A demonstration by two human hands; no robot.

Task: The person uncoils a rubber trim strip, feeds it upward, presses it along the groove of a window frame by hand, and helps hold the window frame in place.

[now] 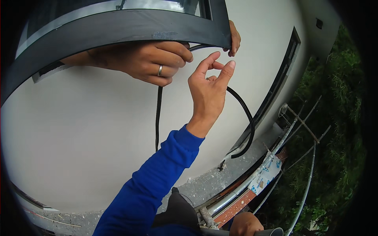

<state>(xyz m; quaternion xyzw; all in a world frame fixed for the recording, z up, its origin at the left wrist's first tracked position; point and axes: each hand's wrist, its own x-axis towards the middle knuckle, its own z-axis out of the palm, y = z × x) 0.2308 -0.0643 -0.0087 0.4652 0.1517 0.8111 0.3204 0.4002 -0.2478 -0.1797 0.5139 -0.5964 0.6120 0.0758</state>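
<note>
While gasket fitting seems under way: black strip (251, 118), looped below grey window frame (138, 25); left hand (208, 88), thumb and forefinger parted, any hold on strip hidden; right hand (246, 225), low, grip unclear; next move presumably calls for pinching strip.

Below the dark frame (134, 25), the black cord (248, 112) disappears behind my left hand (208, 92); can't tell from my feed if fingers grip it. Co-worker's far hand (235, 37) part-hidden behind frame.

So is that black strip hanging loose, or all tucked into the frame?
At least partly loose: two lengths of the black strip dangle below the dark frame.
</note>
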